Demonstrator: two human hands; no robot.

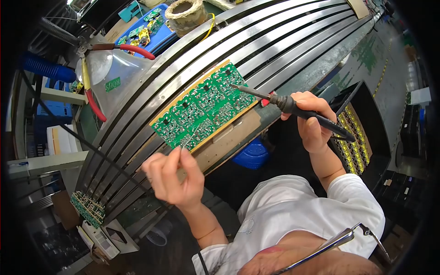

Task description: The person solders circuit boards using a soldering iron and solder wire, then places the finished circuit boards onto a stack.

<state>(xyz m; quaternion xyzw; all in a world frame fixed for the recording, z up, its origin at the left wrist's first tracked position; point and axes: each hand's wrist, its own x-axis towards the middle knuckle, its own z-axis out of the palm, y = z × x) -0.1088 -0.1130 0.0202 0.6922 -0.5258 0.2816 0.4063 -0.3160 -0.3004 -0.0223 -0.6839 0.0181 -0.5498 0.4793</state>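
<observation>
A green circuit board panel (208, 107), densely packed with small components and solder joints, lies in a yellowish frame across the metal rails. My right hand (315, 121) is wrapped round the black handle of a soldering iron (288, 104), whose tip is over the panel's right part; contact with a joint cannot be made out. Near the panel's lower left edge, my left hand (175, 176) pinches a thin strand of solder wire (191, 138) between thumb and forefinger, its end over the board.
Long metal rails (293, 34) run across the bench. Red-handled pliers (94, 98) hang at the left. A blue tray (160, 39) of small boards and a thick roll (185, 16) stand behind. To the right is a black bin (378, 121) with yellow parts. A dark cable (82, 137) crosses the left.
</observation>
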